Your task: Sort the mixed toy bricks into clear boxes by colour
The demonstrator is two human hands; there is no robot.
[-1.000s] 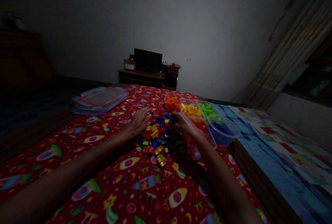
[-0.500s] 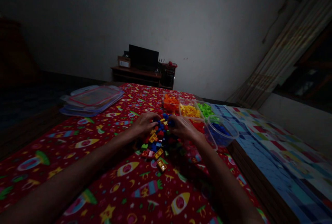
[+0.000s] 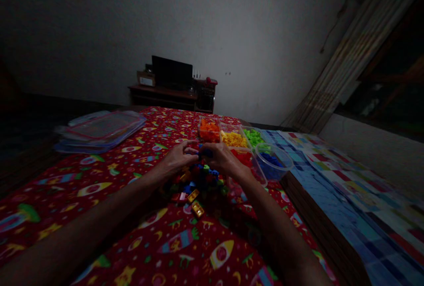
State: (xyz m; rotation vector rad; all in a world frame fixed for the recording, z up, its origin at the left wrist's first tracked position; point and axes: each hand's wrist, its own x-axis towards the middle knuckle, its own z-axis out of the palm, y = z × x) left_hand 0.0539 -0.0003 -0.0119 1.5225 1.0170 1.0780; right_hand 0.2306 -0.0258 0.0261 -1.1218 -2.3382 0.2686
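Over the far part of a loose pile of toy building bricks (image 3: 190, 186), my hands meet fingertip to fingertip. My right hand (image 3: 223, 158) curls closed around a dark blue toy brick (image 3: 206, 152). The fingers of my left hand (image 3: 179, 155) are bent and pinch at the left side of the same blue piece; its exact shape is partly hidden. Below the hands lie blue, red, green and yellow bricks, with a yellow brick (image 3: 198, 209) nearest to me.
Beyond and right of the pile stand clear boxes of orange bricks (image 3: 210, 130), yellow bricks (image 3: 233, 140), green bricks (image 3: 253, 136) and red bricks (image 3: 243, 157). A round tub (image 3: 276, 172) holds blue ones. Stacked clear lids (image 3: 99, 131) lie at left on the red patterned cloth (image 3: 145, 242).
My hands have risen from the pile and come together, with a blue toy brick at their fingertips. The view has shifted slightly to the right.
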